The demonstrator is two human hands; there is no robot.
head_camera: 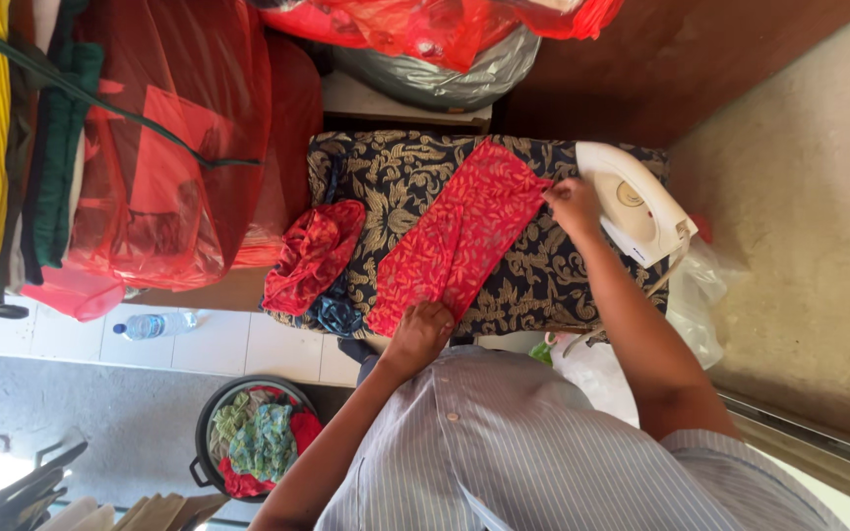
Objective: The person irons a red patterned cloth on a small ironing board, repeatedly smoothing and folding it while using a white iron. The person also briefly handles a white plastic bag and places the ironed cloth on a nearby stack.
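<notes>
red leaf-patterned cloth (456, 236) lies flat and lengthwise across the ironing surface, which is covered in a dark fabric with gold scrollwork (400, 172). spread like this, the cloth's whole face is open for smoothing.

left hand (420, 334) presses down on the near end of the cloth, fingers curled onto the edge, pinning it. right hand (573, 206) pinches the far corner, fingers closed on the fabric; together the two hands seem to hold the strip taut along its length.

white electric iron (637, 202) rests just beside the right hand, touching or nearly touching it, parked off the cloth at the board's end.

a crumpled red garment (315, 254) sits bunched at the other side of the board, apart from the flat piece. red plastic bags (169, 147) piled beyond. on the floor, a dark basin of mixed cloth scraps (258, 438) and a clear water bottle (154, 324).
</notes>
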